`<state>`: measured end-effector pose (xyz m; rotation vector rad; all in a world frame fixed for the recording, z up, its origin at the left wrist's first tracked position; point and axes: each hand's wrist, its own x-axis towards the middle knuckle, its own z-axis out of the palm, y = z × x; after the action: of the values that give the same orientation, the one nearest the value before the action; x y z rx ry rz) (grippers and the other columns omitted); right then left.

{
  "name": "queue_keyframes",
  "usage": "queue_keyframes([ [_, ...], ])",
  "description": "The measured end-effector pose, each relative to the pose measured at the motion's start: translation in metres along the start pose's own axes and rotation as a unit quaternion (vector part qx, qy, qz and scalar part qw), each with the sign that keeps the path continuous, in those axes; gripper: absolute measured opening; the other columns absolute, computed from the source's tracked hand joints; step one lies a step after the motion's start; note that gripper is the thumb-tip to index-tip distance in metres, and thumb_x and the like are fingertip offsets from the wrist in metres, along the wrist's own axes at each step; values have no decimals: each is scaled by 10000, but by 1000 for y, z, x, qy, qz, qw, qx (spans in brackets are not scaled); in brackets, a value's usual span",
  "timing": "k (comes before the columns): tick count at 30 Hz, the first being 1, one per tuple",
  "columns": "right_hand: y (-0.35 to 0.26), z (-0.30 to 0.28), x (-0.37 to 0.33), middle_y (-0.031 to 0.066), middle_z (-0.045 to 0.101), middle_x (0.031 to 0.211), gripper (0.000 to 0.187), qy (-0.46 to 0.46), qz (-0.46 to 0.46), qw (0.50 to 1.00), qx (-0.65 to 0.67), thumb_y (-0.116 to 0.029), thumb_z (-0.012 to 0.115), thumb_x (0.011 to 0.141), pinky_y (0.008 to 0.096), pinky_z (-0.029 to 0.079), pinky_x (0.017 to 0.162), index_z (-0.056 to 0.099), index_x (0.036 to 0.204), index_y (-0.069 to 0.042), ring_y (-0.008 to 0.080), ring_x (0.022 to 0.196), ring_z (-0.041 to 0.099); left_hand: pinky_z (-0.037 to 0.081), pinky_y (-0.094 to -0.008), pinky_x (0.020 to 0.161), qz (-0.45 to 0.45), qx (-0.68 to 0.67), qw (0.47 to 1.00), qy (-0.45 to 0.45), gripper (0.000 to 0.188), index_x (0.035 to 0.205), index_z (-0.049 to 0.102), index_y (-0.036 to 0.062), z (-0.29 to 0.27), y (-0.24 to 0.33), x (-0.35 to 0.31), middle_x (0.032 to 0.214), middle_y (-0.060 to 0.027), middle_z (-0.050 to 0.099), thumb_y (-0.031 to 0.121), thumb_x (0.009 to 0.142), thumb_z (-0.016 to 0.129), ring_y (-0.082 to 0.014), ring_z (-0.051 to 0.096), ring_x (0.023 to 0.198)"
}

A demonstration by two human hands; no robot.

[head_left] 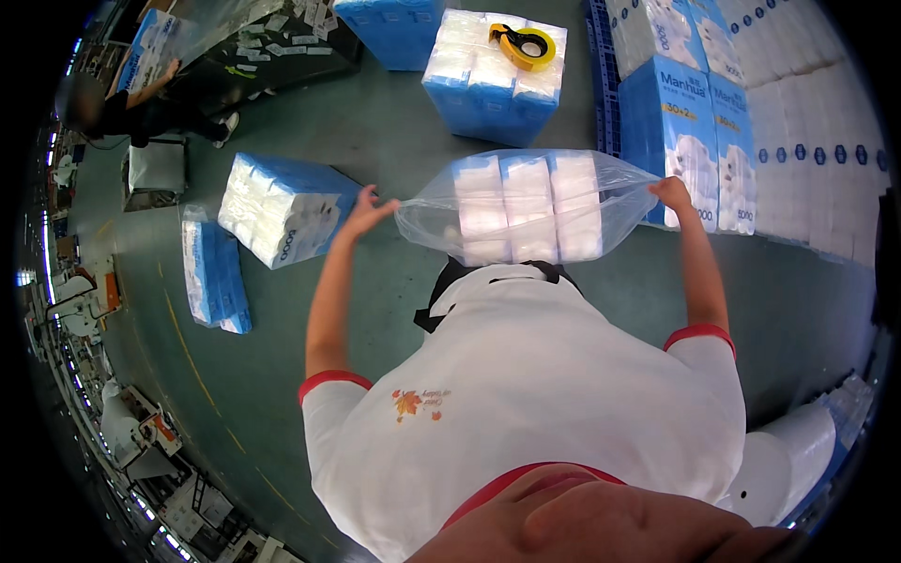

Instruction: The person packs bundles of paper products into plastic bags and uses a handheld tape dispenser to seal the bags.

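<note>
A clear plastic bag (432,211) is stretched wide in front of my body. Inside it stand white tissue packs (528,211) with blue edges, side by side in three columns. My left hand (369,212) pinches the bag's left corner and pulls it outward. At the opposite corner, my right hand (672,193) is closed on the gathered plastic. Both arms are spread, so the bag's mouth is drawn into a long, flat oval over the packs.
Ahead, a yellow tape dispenser (523,47) lies on a wrapped tissue bundle (488,103). Another bundle (282,211) sits left, beside a smaller blue stack (214,272). Tall bundles (685,141) line the right, next to a blue pallet (603,84). A person (141,108) is at far left.
</note>
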<state>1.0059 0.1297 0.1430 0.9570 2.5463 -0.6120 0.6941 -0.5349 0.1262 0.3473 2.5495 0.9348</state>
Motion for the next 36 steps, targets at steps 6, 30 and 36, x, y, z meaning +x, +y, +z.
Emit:
queue_keyframes([
  [6,31,5,7,119,652,722,166,181,4,981,67,-247,598,742,378,491,643,707,783,-130,282,719,634,472,-343,611,-42,38,997,-47,282,951,639,81,32,38,20,739,-82,640,306,782,618,-198,619,696],
  [30,-120,199,28,98,660,844,299,-271,74,838,468,-276,544,864,218,487,536,606,1051,-51,186,651,661,477,-326,691,28,96,988,-120,232,917,596,26,280,7,50,839,-102,636,240,868,521,-193,609,819],
  [36,-84,182,57,178,634,992,376,-291,51,735,611,-251,533,845,307,526,715,552,1127,-3,252,879,647,480,-320,731,-25,-251,948,-192,282,922,612,54,259,-17,65,884,-69,628,298,784,643,-178,604,841],
])
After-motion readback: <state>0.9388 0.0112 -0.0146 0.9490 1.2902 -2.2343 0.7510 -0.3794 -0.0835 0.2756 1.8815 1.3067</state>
